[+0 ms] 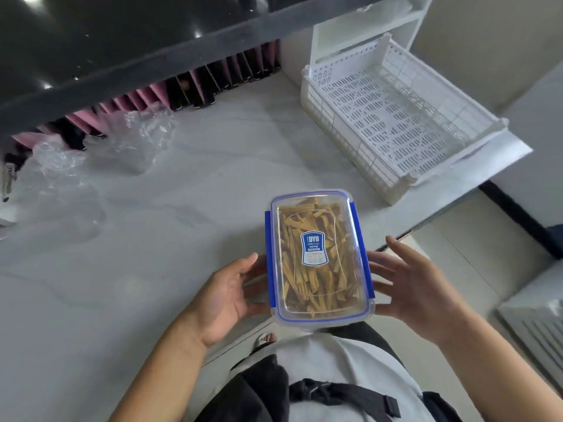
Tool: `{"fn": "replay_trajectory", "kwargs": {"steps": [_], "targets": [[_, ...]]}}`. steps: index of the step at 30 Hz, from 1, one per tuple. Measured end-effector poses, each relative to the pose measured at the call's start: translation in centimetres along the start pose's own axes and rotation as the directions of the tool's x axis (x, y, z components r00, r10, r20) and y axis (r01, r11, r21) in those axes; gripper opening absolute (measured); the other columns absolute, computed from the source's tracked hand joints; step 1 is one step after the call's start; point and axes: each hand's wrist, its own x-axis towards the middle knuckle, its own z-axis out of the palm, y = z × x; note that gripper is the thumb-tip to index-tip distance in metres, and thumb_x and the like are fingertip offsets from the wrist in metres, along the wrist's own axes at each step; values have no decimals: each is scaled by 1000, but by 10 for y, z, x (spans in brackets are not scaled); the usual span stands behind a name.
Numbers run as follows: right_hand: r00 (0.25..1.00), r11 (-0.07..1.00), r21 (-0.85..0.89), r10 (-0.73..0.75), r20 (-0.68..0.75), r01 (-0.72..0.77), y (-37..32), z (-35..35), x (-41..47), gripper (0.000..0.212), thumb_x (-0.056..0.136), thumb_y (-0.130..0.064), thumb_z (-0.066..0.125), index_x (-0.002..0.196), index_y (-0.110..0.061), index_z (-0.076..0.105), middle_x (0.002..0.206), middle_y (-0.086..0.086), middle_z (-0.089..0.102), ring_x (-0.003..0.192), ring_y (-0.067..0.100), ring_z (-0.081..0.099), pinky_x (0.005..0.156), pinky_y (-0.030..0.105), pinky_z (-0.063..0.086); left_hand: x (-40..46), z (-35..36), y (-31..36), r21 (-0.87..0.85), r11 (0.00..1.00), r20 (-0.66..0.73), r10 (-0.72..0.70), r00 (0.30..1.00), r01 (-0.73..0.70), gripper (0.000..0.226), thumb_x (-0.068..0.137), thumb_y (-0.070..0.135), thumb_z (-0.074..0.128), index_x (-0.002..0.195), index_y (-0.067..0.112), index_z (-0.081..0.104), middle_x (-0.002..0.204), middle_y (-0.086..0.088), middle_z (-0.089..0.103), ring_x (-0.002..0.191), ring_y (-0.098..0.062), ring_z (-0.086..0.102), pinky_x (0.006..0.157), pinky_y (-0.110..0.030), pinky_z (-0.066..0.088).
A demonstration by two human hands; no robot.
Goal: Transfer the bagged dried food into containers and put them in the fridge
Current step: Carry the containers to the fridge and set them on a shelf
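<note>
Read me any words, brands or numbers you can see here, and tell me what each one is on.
"DYU": large white letters on the blue label stuck on the container's lid.
Smaller lines under "DYU" on the label: too blurred to read.
Red print on the label's white lower part: too small to read.
No other text shows.

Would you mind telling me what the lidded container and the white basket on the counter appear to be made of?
Container: seemingly clear, glossy rigid plastic, since the yellowish strips show through its lid; the blue side clips look opaque plastic. White basket: apparently moulded matte plastic, judging by its uniform perforated slots and thick rim.
</note>
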Motion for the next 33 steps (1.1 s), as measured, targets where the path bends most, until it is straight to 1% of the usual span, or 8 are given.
{"fn": "replay_trajectory", "kwargs": {"steps": [5,8,10,13,19,23,25,33], "targets": [[987,977,184,-82,-135,107,53,-5,-48,61,86,-59,52,113,-10,75,122,12,68,109,32,63,102,59,44,-1,2,-6,53,992,176,-121,977,113,63,87,44,61,132,-1,58,117,-18,61,101,-29,62,78,-45,57],[970,942,295,-93,-227,159,81,-20,-81,63,90,-59,50,119,-8,72,121,13,69,107,31,63,102,59,43,3,22,-14,156,973,257,-209,944,173,55,87,47,59,124,7,67,121,-15,65,107,-27,63,88,-51,53],[953,909,354,-121,-277,219,98,-35,-101,63,91,-60,48,121,-9,71,120,13,69,106,31,64,100,58,45,7,43,-21,218,954,268,-260,928,204,58,87,47,57,127,7,67,125,-14,65,110,-27,63,92,-53,53],[922,863,418,-126,-365,283,119,-62,-128,63,90,-61,47,114,-10,75,116,12,71,106,31,65,98,58,46,14,87,-35,299,922,280,-332,901,247,60,84,47,60,129,7,66,126,-13,65,113,-28,61,96,-54,53],[846,697,557,-135,-516,451,154,-141,-177,59,90,-61,49,107,-11,75,102,8,73,95,27,68,79,49,54,32,199,-93,465,850,271,-403,874,247,50,90,45,56,124,10,71,124,-10,69,113,-24,66,86,-49,56],[805,593,598,-153,-573,539,181,-216,-215,60,92,-60,48,112,-10,75,107,7,73,102,28,66,87,53,53,42,283,-147,588,775,247,-446,861,232,50,90,46,58,126,13,70,128,-8,69,119,-23,65,80,-45,58],[784,556,604,-150,-602,571,195,-252,-229,58,94,-59,47,107,-12,78,106,6,73,105,27,66,89,53,53,47,323,-176,650,729,233,-462,855,217,51,88,46,58,126,14,69,126,-7,71,117,-22,67,79,-44,58],[714,502,585,-100,-693,637,224,-372,-267,51,93,-57,50,113,-18,76,113,8,69,111,27,64,89,52,54,74,447,-274,754,629,238,-531,813,190,50,82,44,69,121,13,71,120,-6,72,106,-19,70,74,-40,57]]}}
